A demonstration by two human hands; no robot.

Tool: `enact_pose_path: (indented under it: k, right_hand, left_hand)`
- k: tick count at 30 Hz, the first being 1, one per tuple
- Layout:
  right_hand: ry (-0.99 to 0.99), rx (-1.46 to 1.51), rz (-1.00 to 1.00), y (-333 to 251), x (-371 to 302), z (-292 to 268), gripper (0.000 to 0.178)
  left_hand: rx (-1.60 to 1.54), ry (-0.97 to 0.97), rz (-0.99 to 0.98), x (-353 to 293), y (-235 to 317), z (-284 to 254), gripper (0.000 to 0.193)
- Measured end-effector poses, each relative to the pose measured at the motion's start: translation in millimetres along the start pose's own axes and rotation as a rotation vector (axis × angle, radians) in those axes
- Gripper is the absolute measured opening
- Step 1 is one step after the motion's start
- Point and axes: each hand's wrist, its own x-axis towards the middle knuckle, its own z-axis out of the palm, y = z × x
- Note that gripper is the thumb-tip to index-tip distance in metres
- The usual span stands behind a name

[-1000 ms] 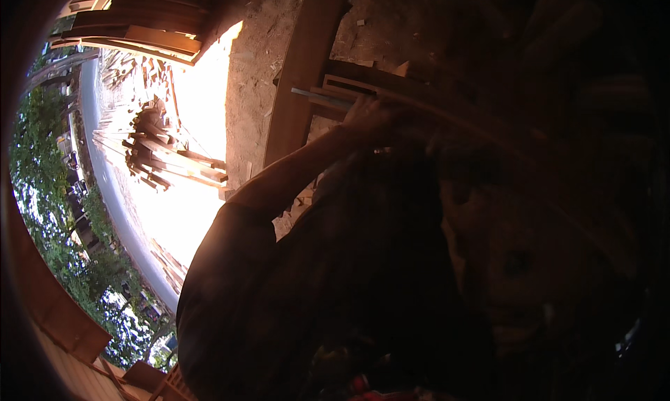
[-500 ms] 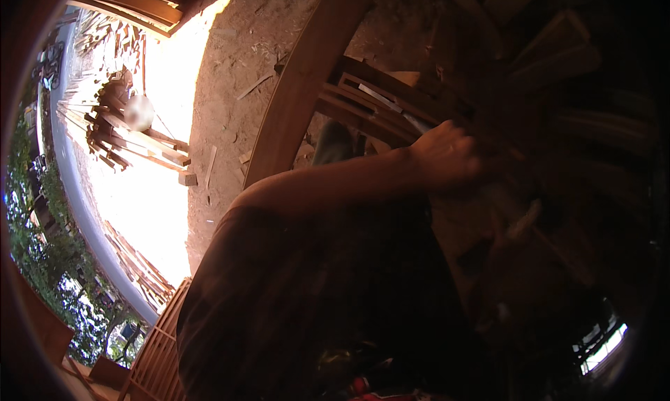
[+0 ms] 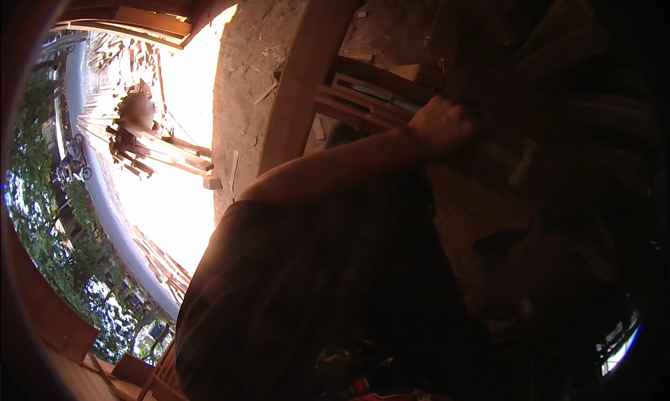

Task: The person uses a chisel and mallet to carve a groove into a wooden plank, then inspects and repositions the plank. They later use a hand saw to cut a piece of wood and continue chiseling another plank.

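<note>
My left hand (image 3: 447, 125) is closed, its knuckles up and its arm reaching across from the left. It is beside the far end of a slotted wooden frame (image 3: 363, 101); what its fingers hold is hidden in the dark. A wide wooden plank (image 3: 303, 80) runs upright in the picture, left of that frame, and meets its near end. Just right of my left hand, a pale curved shape (image 3: 522, 165) shows dimly; I cannot tell whether it is a finger or a handle. My right hand cannot be made out in the shadow.
Dusty ground (image 3: 255, 59) with wood scraps lies beyond the plank. Dark timber pieces (image 3: 558, 38) lie at the upper right. In bright light at left, a person (image 3: 136, 115) is beside a stack of lumber (image 3: 164, 150). A slatted wooden piece (image 3: 164, 373) stands lower left.
My left hand has moved slightly farther up in the picture, still closed. The pale curved shape has shifted upward too. My view has turned a little, so the sunlit yard sits farther right.
</note>
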Motion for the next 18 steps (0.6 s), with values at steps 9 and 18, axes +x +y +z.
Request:
enact_pose_path:
  k: [9, 18]
  right_hand:
    - [-0.187, -0.129, -0.288, 28.9, -14.0, 43.4, 0.028]
    - [-0.056, -0.257, -0.477, 54.3, -15.0, 30.5, 0.032]
  left_hand:
    - [0.029, 0.060, 0.002, -6.8, -2.0, 12.6, 0.044]
    - [-0.080, 0.290, 0.155, -24.3, -13.7, 4.0, 0.046]
